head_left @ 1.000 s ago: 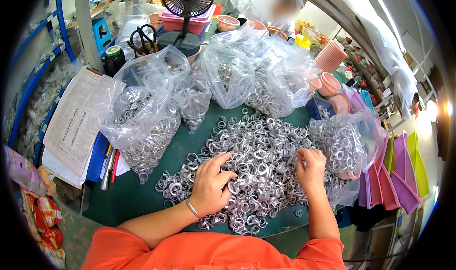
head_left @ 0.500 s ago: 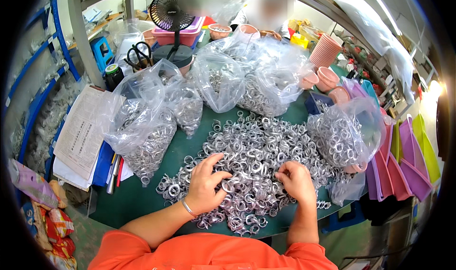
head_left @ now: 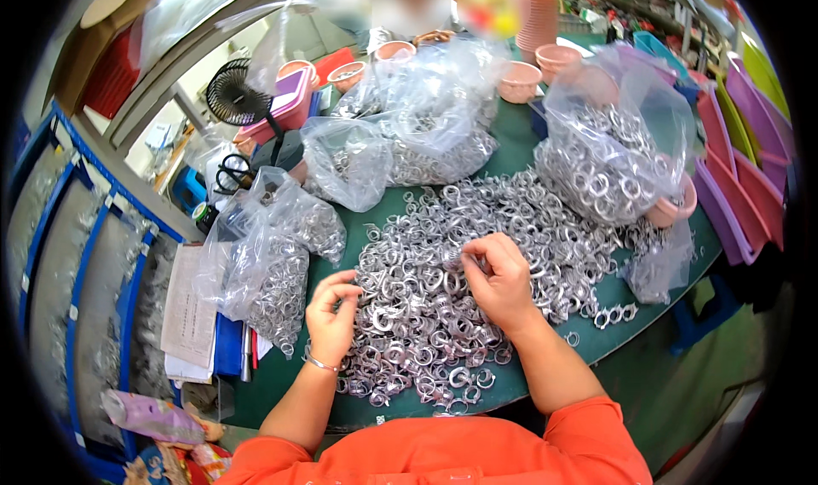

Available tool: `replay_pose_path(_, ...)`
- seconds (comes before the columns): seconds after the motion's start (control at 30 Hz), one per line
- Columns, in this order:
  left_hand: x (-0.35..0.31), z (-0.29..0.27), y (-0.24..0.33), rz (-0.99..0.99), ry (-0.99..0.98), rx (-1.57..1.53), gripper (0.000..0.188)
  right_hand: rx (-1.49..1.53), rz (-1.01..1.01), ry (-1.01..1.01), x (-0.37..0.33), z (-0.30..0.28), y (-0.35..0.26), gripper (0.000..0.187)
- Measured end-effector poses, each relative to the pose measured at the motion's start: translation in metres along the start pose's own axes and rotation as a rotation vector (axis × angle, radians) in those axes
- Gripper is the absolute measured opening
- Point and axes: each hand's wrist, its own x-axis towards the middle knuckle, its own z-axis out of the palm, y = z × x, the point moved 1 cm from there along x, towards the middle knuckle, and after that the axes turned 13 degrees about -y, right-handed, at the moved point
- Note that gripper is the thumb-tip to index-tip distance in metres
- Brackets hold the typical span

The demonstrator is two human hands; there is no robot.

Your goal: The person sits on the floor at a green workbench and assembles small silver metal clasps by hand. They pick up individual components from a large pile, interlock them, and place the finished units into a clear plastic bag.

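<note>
The step in hand seems to be picking among silver-coloured metal rings (head_left: 409, 268), heaped on the green table (head_left: 588, 349) before the person. The left hand (head_left: 331, 321) is half bent at the heap's left edge; the right hand (head_left: 500, 282) is over its middle, with thumb and forefinger close together. Whether either one grips a ring, I cannot tell. The next move, I judge, calls for a fine pinch, because the rings overlap and may catch one another. On the right, a clear plastic bag (head_left: 656, 127) of rings narrows the room; on the left lies another ring-filled bag (head_left: 228, 272), and farther back a black fan (head_left: 239, 93)
</note>
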Motion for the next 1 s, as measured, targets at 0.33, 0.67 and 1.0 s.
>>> replay_pose_path(0.33, 0.041, 0.062, 0.070, 0.328, -0.721, 0.808, 0.066, -0.040, 0.050, 0.066, -0.005, 0.004, 0.011, 0.023)
replay_pose_path(0.67, 0.043, 0.058, 0.056, 0.394, -0.503, 0.809, 0.048, -0.448, 0.162, 0.057, -0.004, -0.004, 0.018, 0.032)
replay_pose_path(1.0, 0.040, 0.025, 0.046, 0.283, -0.284, 0.590, 0.030, 0.387, 0.131, 0.161, 0.001, -0.009, 0.009, 0.017)
